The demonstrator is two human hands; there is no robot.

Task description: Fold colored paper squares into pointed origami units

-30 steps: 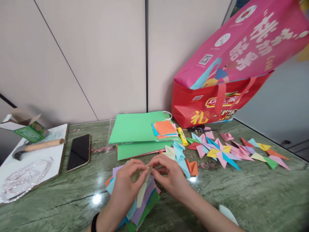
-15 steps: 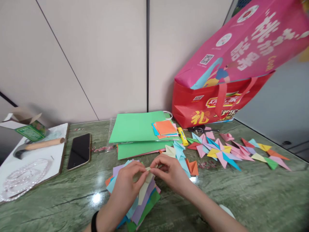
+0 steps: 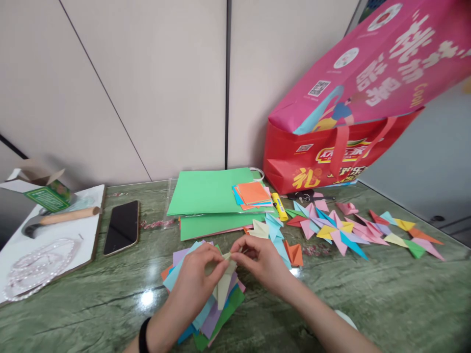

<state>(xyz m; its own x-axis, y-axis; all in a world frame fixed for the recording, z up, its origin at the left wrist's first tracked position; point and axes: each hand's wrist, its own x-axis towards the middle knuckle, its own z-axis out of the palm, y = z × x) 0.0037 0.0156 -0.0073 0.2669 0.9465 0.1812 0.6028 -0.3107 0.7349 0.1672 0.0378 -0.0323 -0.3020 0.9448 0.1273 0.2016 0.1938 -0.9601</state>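
A pale yellow folded paper (image 3: 223, 289) is pinched between my two hands, its pointed end hanging toward me. My left hand (image 3: 200, 272) grips its upper left part with thumb and fingers, and a black band circles that wrist. Thumb and fingertips of my right hand (image 3: 259, 257) close on the paper's top right corner, partly covering it. Directly beneath lies a fanned stack of coloured paper squares (image 3: 209, 318) in blue, purple, green and pink. Just beyond my right hand are a cream folded piece (image 3: 258, 229), light blue folded pieces (image 3: 274, 226) and an orange one (image 3: 294, 254).
Green paper sheets (image 3: 209, 191) carry small orange squares (image 3: 253, 193), beside a yellow glue stick (image 3: 279, 207). Colourful folded stars (image 3: 334, 228) spread rightward below a red bag (image 3: 312, 162). At left are a phone (image 3: 122, 228), a wooden-handled tool (image 3: 69, 216), beads (image 3: 40, 269) and an open box (image 3: 44, 191).
The folded paper has turned slightly in my fingers, its lower end now showing a crease and more width. Both hands stay almost in place; the view has shifted a little.
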